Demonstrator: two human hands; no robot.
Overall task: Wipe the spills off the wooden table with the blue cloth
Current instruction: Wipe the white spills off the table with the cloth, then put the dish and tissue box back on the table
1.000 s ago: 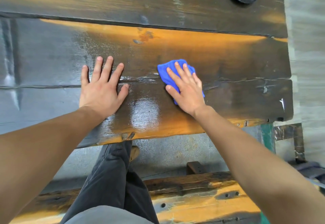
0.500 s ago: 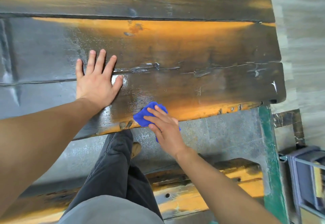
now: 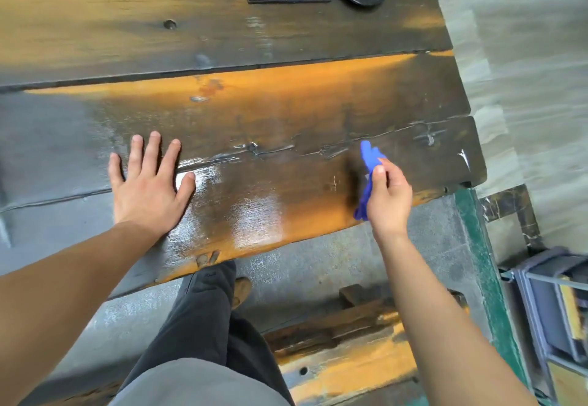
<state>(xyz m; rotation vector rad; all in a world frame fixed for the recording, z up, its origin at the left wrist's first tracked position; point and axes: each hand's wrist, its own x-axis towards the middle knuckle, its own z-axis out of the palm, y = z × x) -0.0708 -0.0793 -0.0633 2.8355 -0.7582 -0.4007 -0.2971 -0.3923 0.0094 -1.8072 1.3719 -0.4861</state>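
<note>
Left hand (image 3: 149,189) flat on wooden table (image 3: 286,112), fingers spread, holding nothing. Right hand (image 3: 389,197) closed around blue cloth (image 3: 369,159), bunched, near table's right front edge. Cloth-to-table contact unclear; cloth blurred.

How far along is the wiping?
Partway. The right hand has the blue cloth bunched up, apparently lifted off the wooden table. The left hand lies flat on it. A wet sheen near the front edge remains to dry.
</note>
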